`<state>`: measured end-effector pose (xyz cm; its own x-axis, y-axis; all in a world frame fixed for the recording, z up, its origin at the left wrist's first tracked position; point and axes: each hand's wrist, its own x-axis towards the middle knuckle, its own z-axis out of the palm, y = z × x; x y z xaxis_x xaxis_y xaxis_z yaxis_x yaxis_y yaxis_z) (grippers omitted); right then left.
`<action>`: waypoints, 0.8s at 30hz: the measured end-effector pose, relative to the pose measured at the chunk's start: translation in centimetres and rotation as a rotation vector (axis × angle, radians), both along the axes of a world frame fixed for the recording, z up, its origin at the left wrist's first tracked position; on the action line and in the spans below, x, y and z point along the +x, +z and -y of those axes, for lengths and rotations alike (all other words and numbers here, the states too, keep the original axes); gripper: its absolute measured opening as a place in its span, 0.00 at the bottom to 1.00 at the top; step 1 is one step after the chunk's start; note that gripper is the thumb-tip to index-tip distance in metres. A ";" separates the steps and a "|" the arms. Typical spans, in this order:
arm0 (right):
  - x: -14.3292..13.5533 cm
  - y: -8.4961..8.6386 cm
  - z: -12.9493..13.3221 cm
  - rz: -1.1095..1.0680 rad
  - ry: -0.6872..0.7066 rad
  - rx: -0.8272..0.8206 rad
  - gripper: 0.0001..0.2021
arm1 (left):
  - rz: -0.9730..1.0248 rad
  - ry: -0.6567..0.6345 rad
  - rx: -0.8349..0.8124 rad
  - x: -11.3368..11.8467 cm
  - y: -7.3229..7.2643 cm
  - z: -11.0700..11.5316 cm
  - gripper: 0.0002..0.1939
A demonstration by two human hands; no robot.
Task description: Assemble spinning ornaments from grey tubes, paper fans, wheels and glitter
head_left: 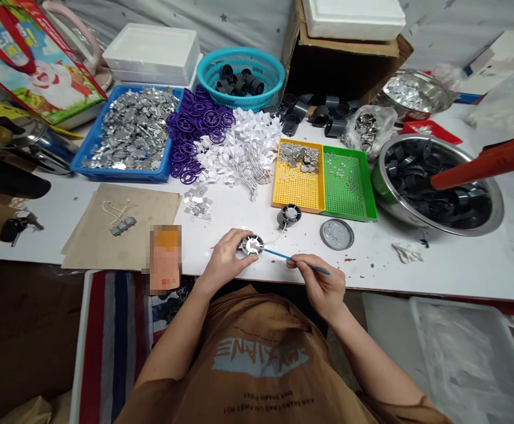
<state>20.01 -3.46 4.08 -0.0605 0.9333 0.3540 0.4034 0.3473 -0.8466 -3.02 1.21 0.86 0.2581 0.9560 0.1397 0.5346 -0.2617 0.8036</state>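
Left hand [226, 259] grasping a round part [252, 245], front-left of the yellow tray [298, 187]; right hand [322, 282] pinching a blue stick [278, 254], tip at the part. Directly before that tray, a black cylinder [290, 215]; against the tray's right side, a green tray [341, 200].

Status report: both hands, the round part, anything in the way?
Left hand holding round part. Right hand holding blue stick, tip at part's edge. Nothing seen blocking; second dark part beyond.
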 end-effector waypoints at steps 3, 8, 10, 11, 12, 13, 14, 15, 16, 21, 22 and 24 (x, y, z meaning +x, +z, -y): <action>0.5 -0.1 0.0 0.110 -0.013 0.003 0.08 | -0.001 -0.010 -0.008 -0.1 0.0 0.0 0.25; 1.2 0.1 0.1 0.168 -0.029 -0.004 0.07 | -0.002 -0.009 -0.001 -0.1 -0.2 -0.1 0.25; 1.3 0.1 0.2 0.154 -0.040 -0.020 0.07 | -0.003 -0.010 0.003 -0.1 -0.2 -0.1 0.25; 1.3 0.2 0.2 0.132 -0.044 -0.033 0.07 | -0.001 -0.012 0.006 -0.1 -0.1 -0.1 0.25; 1.3 0.2 0.2 0.098 -0.045 -0.048 0.07 | 0.002 -0.014 0.008 -0.1 -0.1 -0.1 0.25; 1.3 0.2 0.1 0.055 -0.044 -0.060 0.07 | 0.003 -0.014 0.007 -0.1 -0.1 -0.1 0.25; 1.2 0.2 0.1 0.008 -0.042 -0.067 0.07 | 0.003 -0.014 0.004 -0.1 0.0 0.0 0.25; 1.1 0.3 0.0 -0.036 -0.039 -0.066 0.07 | 0.001 -0.014 -0.002 -0.1 0.0 0.0 0.25; 1.0 0.3 -0.1 -0.067 -0.033 -0.058 0.08 | -0.003 -0.012 -0.009 0.0 0.0 0.0 0.25; 0.4 0.4 -0.6 -0.044 0.058 -0.010 0.09 | -0.014 -0.002 -0.034 0.1 0.2 0.0 0.25; 0.4 0.4 -0.7 -0.014 0.075 -0.007 0.09 | -0.015 -0.002 -0.036 0.1 0.2 0.0 0.25; 0.6 0.3 -0.7 0.062 0.092 0.001 0.09 | -0.013 -0.005 -0.038 0.0 0.2 0.0 0.25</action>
<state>20.61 -2.74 4.37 -0.1681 0.9224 0.3476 0.4211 0.3861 -0.8207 -3.01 1.19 1.11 0.2645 0.9592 0.0996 0.5440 -0.2337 0.8059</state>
